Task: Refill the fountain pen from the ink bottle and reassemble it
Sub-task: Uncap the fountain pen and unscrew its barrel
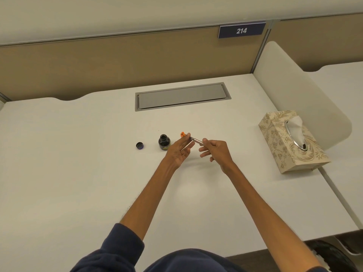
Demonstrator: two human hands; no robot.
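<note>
Pen [195, 140] small and partly hidden — only a short greyish, shiny stretch shows between the two hands; both ends are covered by fingertips, so nib and barrel can't be told apart. An orange bit [182, 134] sits just past the left fingertips, too small to identify, unclear if it touches the pen. Left hand [179, 151] pinches the pen's left end with thumb and forefinger, other fingers loosely spread. Right hand [215, 151] grips the right end, fingers curled around it. Pen is held above the tabletop [78, 163], roughly mid-tabletop, tilted slightly down to the right.

Bottle [164, 142] upright, open, dark ink inside, just left of the left hand — label partly blocked by the hand. Cap [139, 145] lies apart to the bottle's left, dark, inside looks bluish. Tissue box [290, 141] near the right edge, a dark smudge on the tissue. Grey hatch [182, 96] toward the far edge. Sleeves [125, 250] cut off at the bottom.
</note>
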